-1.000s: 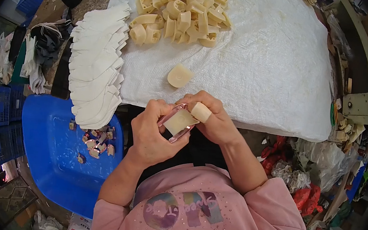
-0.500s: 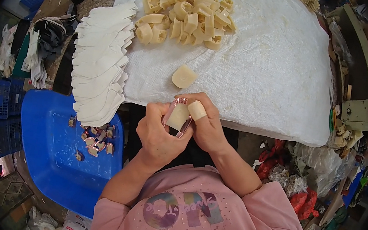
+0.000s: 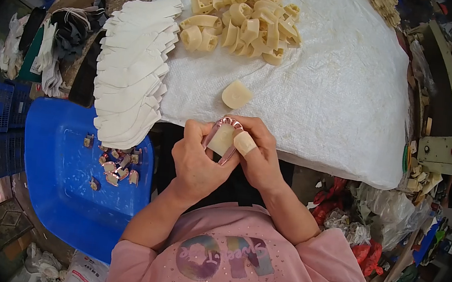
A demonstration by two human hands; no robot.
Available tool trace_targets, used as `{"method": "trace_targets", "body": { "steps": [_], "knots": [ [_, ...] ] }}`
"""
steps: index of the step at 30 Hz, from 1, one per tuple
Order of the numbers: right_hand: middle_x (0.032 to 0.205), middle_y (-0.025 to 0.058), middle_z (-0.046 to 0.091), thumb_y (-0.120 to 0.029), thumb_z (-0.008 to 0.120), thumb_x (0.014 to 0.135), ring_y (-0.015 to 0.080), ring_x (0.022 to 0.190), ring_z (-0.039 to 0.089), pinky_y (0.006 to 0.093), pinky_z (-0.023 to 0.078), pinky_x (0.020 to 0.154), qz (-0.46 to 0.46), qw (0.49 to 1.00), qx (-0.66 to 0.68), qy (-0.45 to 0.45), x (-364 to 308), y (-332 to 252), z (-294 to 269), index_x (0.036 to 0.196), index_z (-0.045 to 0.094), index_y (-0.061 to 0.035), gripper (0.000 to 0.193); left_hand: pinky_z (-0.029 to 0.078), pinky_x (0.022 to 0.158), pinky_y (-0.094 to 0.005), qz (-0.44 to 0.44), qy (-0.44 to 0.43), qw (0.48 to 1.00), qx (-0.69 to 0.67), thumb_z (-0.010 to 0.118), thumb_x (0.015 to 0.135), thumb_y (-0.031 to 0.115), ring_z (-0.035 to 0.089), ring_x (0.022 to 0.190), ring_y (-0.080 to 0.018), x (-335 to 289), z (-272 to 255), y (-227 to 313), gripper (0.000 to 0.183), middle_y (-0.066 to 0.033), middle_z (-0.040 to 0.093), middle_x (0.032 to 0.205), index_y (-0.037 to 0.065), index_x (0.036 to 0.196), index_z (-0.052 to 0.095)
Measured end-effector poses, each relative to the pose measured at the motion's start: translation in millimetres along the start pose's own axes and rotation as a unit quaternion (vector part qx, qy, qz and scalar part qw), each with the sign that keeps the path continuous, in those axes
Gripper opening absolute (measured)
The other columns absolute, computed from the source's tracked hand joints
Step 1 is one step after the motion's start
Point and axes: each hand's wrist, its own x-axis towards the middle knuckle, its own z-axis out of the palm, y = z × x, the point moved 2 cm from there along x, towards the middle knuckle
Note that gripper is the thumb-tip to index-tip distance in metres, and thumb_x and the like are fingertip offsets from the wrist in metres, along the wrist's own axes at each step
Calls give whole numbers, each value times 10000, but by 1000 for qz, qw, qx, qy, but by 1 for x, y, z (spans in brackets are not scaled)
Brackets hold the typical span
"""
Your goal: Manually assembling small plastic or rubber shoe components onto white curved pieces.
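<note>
Cream wedge (image 3: 221, 139), seemingly pink-framed, held upright.

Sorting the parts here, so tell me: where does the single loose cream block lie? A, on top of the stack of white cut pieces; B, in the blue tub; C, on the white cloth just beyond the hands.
C: the single cream block rests alone on the white cloth, just beyond both hands.

single head-worn fisheye, close, straight down over the worktable (image 3: 326, 96)
</note>
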Motion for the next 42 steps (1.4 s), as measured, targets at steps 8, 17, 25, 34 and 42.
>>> {"method": "trace_targets", "body": {
  "steps": [8,17,25,34,42],
  "knots": [
    [1012,64,518,-184,531,917,145,934,482,290,400,834,6,997,23,-69,13,4,-7,1167,510,-11,305,439,531,-210,-215,-123,902,-353,703,769,132,546,597,-69,4,-14,-21,293,-38,583,729,11,887,463],
    [925,123,475,-185,580,852,265,862,441,348,377,787,-163,953,-234,-104,24,-16,-3,967,510,-30,205,419,604,-224,-49,-71,988,-128,666,827,172,508,667,-67,5,-31,-15,247,-34,583,764,-4,966,562],
    [787,96,488,-196,616,807,279,745,463,367,388,670,-148,939,-258,-171,29,-11,15,886,529,-46,191,425,627,-219,-152,-101,912,-367,679,836,184,521,709,-68,-9,-47,-23,232,-27,587,804,-8,910,573],
    [942,130,528,1,625,750,298,884,527,351,439,756,-178,932,-299,-99,73,-21,44,1005,551,-5,266,439,592,-305,-61,7,992,114,682,697,45,548,646,-239,-50,-127,-51,174,-99,557,732,26,852,604],
    [959,135,529,25,588,739,318,981,473,386,397,851,-202,892,-391,-101,109,-18,65,982,584,-9,245,436,650,-345,-4,159,957,241,635,658,-66,541,724,-267,-33,-154,-56,176,-109,570,781,14,814,623]
  ]
}}
